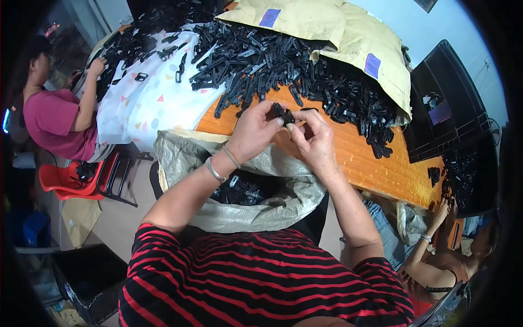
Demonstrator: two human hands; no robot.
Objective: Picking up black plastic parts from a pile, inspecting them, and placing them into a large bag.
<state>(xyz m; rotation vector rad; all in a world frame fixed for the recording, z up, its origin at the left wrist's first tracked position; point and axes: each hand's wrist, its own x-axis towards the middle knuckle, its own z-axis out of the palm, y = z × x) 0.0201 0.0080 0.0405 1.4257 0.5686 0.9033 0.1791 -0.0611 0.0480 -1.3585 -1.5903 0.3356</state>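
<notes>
My left hand (251, 131) and my right hand (313, 140) meet above the near edge of an orange wooden table (365, 163). Together they pinch a small black plastic part (283, 114) between the fingertips. A large heap of similar black plastic parts (283, 65) covers the table just beyond my hands. Below my wrists an open grey woven sack (272, 201) holds several more black parts (239, 191). Bracelets circle my left wrist.
Tan paper sacks (338, 32) lie over the far heap. A white patterned cloth (158, 92) covers the table's left part. A person in a pink shirt (54, 120) works at left; another person's hand (441, 210) reaches in at right. Black crates (447, 109) stand on the right.
</notes>
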